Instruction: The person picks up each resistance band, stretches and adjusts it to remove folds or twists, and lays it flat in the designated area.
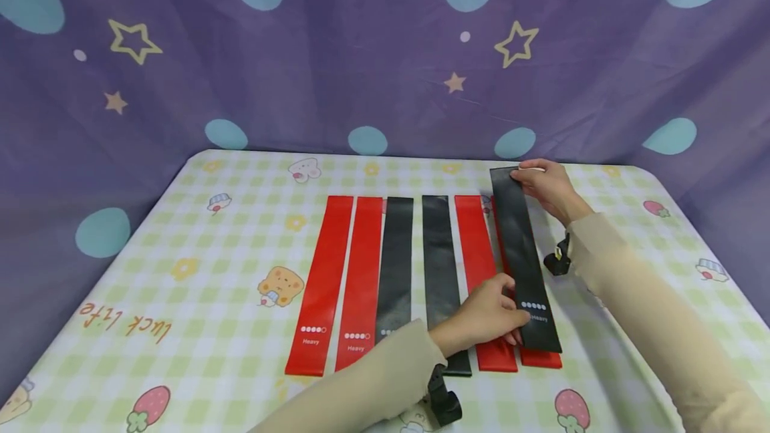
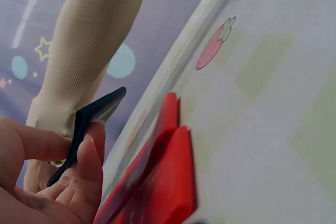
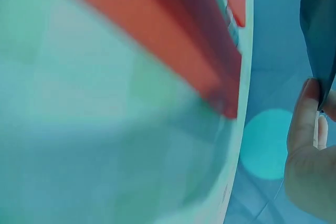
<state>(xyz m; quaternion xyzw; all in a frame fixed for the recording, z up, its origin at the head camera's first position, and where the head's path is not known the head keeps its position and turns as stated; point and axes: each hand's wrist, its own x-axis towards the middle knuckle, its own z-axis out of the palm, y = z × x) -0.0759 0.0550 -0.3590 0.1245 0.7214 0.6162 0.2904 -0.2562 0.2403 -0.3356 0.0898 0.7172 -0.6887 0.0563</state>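
Several flat resistance bands lie side by side on the checked tablecloth (image 1: 240, 266): two red bands (image 1: 339, 279) at the left, two black bands (image 1: 418, 252) in the middle, more red bands (image 1: 478, 252) at the right. A black band (image 1: 522, 252) is held above the rightmost red one. My left hand (image 1: 490, 316) pinches its near end, seen in the left wrist view as the black band (image 2: 92, 114) between thumb and fingers (image 2: 89, 156). My right hand (image 1: 547, 186) pinches its far end; the black band (image 3: 317, 24) shows above the fingers (image 3: 307, 114).
A purple curtain (image 1: 361, 52) with stars and blue dots hangs behind the table. The cloth carries strawberry (image 1: 571, 409) and bear prints. The table's right edge (image 1: 722, 272) lies beyond my right sleeve. Bare cloth spreads left of the bands.
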